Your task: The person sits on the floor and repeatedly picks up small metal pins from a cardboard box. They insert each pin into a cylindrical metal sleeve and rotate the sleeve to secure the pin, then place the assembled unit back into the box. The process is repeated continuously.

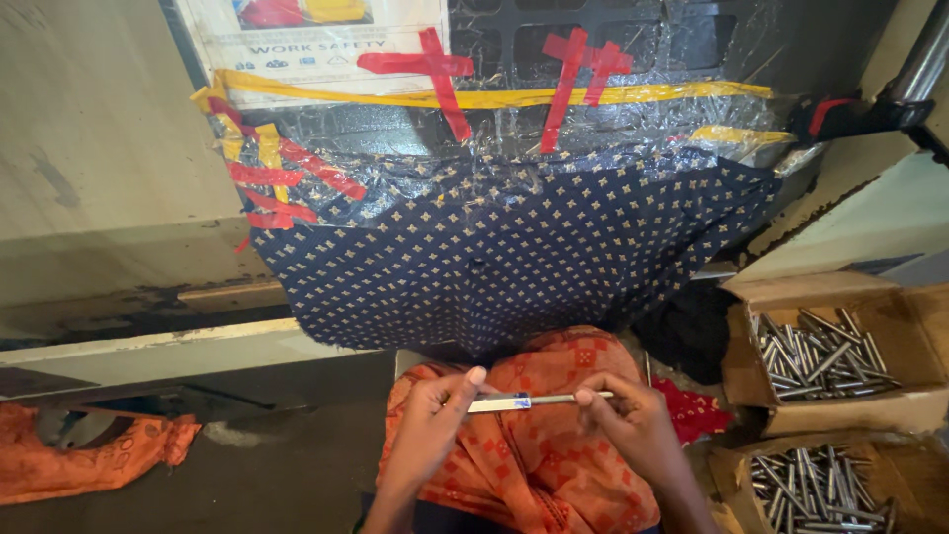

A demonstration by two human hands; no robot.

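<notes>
Both hands closed in a fingertip pinch on one slim metal rod (pixel 539 400) — left hand (pixel 435 410) gripping the pale, flattened end, right hand (pixel 633 420) pinching the bare steel end. Held level and crosswise just above the orange patterned cloth (pixel 534 465), between the two hands, clear of the lap. Probably light, rigid and smooth — liable to slip or roll if held loosely, so best taken near both ends as here. Right of the rod, two cardboard boxes (pixel 791 292) of similar steel rods; beyond it, a dotted navy cloth (pixel 514 247).
</notes>
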